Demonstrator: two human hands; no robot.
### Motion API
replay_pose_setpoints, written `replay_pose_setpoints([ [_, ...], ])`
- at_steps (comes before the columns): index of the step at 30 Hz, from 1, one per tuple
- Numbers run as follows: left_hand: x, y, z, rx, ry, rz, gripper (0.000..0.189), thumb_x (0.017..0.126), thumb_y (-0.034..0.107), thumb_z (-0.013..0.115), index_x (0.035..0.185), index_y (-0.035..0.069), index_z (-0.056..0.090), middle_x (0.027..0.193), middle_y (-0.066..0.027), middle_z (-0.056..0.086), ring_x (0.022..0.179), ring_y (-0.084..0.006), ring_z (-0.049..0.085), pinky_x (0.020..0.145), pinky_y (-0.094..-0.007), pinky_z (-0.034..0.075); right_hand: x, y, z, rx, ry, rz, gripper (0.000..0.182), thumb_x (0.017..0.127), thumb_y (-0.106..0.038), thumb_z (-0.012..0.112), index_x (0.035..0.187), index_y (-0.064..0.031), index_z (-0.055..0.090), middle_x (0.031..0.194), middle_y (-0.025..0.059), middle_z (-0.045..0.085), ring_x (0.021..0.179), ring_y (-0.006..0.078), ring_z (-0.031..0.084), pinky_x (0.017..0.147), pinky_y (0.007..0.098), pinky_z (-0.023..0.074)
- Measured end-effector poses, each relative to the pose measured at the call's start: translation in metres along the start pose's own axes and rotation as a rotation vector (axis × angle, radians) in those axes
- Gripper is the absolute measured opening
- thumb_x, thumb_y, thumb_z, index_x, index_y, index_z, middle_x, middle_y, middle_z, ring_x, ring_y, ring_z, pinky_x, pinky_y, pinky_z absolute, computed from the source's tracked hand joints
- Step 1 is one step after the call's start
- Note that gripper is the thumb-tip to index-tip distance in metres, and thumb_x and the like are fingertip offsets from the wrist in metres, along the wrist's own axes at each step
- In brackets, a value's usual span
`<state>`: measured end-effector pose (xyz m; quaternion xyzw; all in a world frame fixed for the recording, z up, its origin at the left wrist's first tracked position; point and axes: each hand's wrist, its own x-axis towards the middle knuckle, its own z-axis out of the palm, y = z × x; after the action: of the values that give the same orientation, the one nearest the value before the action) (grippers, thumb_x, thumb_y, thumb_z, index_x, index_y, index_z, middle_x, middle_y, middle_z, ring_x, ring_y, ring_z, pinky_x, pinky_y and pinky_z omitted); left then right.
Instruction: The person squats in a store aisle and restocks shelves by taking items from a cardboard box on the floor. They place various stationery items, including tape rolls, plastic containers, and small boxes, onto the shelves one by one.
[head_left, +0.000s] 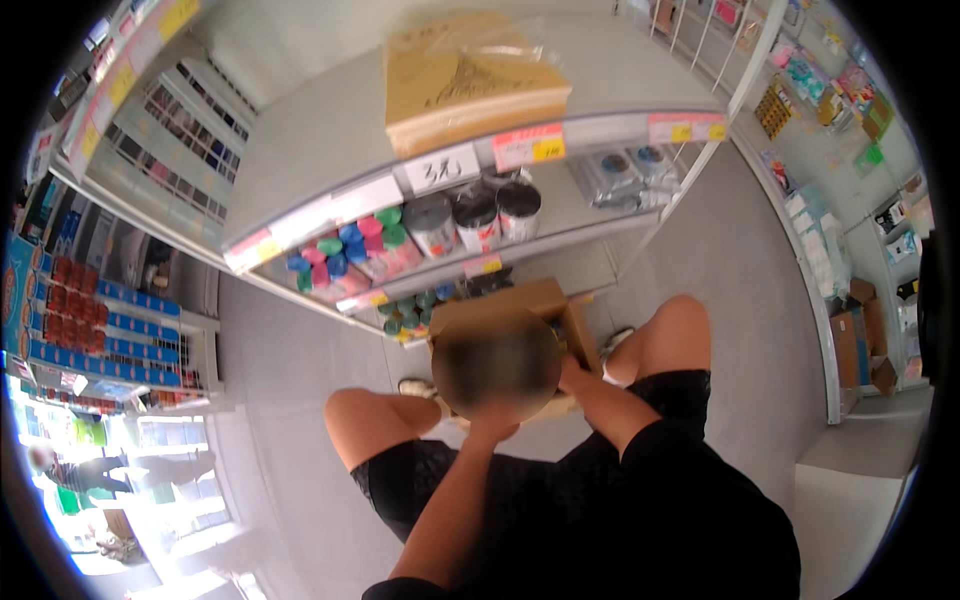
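An open cardboard box (525, 296) stands on the floor between my knees, against the lowest shelf. A round blur covers much of the box and whatever lies in it. My left hand (496, 424) reaches to the near side of the box; its fingers are lost in the blur. At the box's right side is my right hand (571, 373), partly inside the opening, with its fingertips hidden. Whether either hand holds anything cannot be made out. Dark green rolls (409, 309) sit on the low shelf just behind the box.
A shelf holds brown paper packets (476, 86) in clear wrap. Below it stand coloured rolls (349, 251) and black-topped rolls (472, 214). Blue display boxes (142, 322) fill a rack at left. Another cardboard box (851, 349) stands at right, above a white cabinet (847, 502). A person (82, 469) is far left.
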<state>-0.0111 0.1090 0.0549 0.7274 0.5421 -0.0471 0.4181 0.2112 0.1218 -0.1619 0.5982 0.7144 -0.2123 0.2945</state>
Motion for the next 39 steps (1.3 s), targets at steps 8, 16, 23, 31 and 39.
replay_pose_setpoints([
  [8, 0.016, 0.007, 0.020, -0.048, -0.057, 0.035, 0.034, 0.081, 0.033, 0.063, 0.097, 0.003, 0.068, 0.099, -0.0202, 0.069, 0.097, -0.0393, 0.064, 0.085, -0.0443, 0.051, -0.053, 0.011, -0.063, 0.003, 0.154, -0.256, 0.025, 0.091, -0.016, 0.055, 0.106, -0.0088, 0.074, 0.113, 0.0090, 0.070, 0.107, 0.0293, 0.065, 0.083, 0.0444, 0.0546],
  [16, 0.024, 0.050, -0.012, -0.341, 0.330, 0.155, 0.036, 0.079, 0.014, 0.064, 0.113, 0.000, 0.061, 0.107, -0.0203, 0.066, 0.093, -0.0335, 0.066, 0.084, -0.0394, 0.051, -0.222, 0.069, -0.293, 0.495, 0.091, -0.309, 0.016, 0.084, -0.016, 0.066, 0.097, -0.0078, 0.070, 0.098, 0.0127, 0.069, 0.091, 0.0318, 0.065, 0.077, 0.0429, 0.0517],
  [23, 0.035, 0.070, -0.001, -0.490, 0.304, 0.242, 0.026, 0.085, 0.013, 0.063, 0.108, 0.001, 0.063, 0.095, -0.0137, 0.069, 0.086, -0.0233, 0.067, 0.078, -0.0340, 0.053, -0.394, 0.132, -0.446, 0.739, 1.317, -0.357, 0.013, 0.084, -0.005, 0.065, 0.097, -0.0020, 0.062, 0.094, 0.0116, 0.054, 0.091, 0.0310, 0.058, 0.078, 0.0393, 0.0458],
  [31, 0.028, 0.063, -0.005, -0.087, 0.335, 0.468, 0.027, 0.085, 0.016, 0.065, 0.108, 0.002, 0.065, 0.096, -0.0173, 0.069, 0.086, -0.0297, 0.068, 0.078, -0.0377, 0.053, -0.366, 0.191, -0.521, 0.374, 1.479, 0.104, 0.020, 0.081, 0.001, 0.063, 0.100, -0.0043, 0.066, 0.101, 0.0111, 0.058, 0.095, 0.0323, 0.060, 0.080, 0.0425, 0.0492],
  [39, 0.032, 0.047, -0.005, -0.410, 0.217, 0.182, 0.022, 0.081, 0.014, 0.065, 0.097, 0.000, 0.066, 0.099, -0.0216, 0.066, 0.096, -0.0367, 0.063, 0.086, -0.0416, 0.051, -0.343, 0.245, -0.501, 0.353, 1.479, 0.258, 0.017, 0.079, 0.000, 0.064, 0.094, -0.0052, 0.070, 0.100, 0.0116, 0.058, 0.096, 0.0334, 0.061, 0.081, 0.0441, 0.0500],
])
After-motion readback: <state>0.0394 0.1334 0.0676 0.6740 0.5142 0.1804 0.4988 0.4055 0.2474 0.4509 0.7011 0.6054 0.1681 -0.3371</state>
